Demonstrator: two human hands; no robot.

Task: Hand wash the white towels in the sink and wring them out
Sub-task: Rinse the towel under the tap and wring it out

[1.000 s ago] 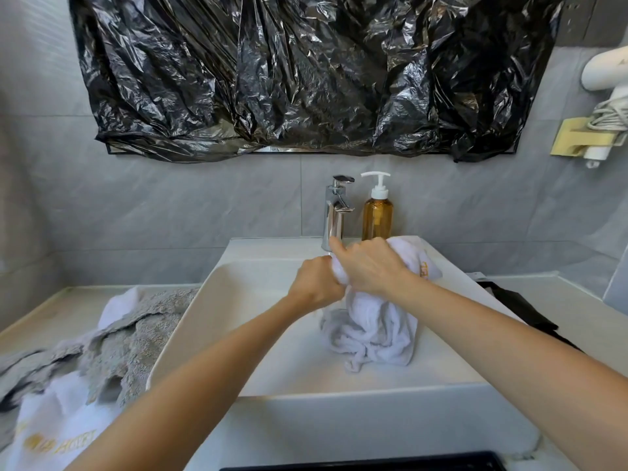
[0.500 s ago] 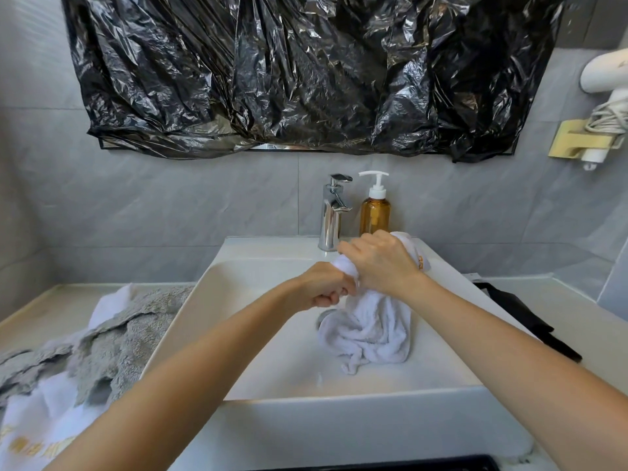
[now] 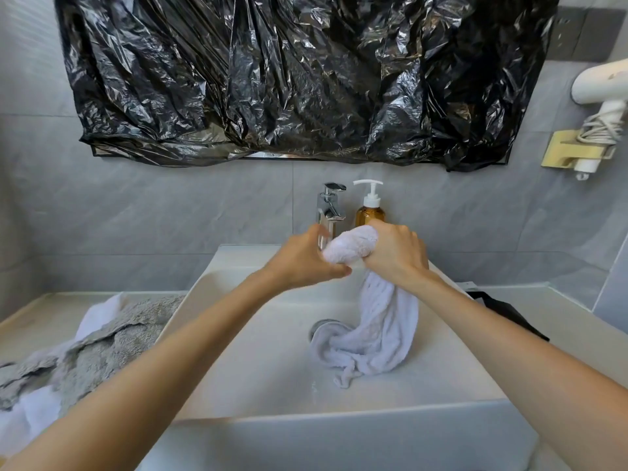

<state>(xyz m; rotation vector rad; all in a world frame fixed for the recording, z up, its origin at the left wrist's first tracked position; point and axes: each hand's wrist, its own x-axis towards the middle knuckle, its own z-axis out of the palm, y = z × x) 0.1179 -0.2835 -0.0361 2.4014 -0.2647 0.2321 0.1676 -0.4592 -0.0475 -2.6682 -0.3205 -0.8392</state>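
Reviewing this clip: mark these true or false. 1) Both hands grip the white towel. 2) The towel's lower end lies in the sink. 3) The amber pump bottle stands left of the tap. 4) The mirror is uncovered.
1) True: the left hand and right hand grip the white terry towel.
2) True: it trails into the white rectangular sink.
3) False: the amber pump bottle stands right of the chrome tap.
4) False: crumpled black plastic sheeting covers it.
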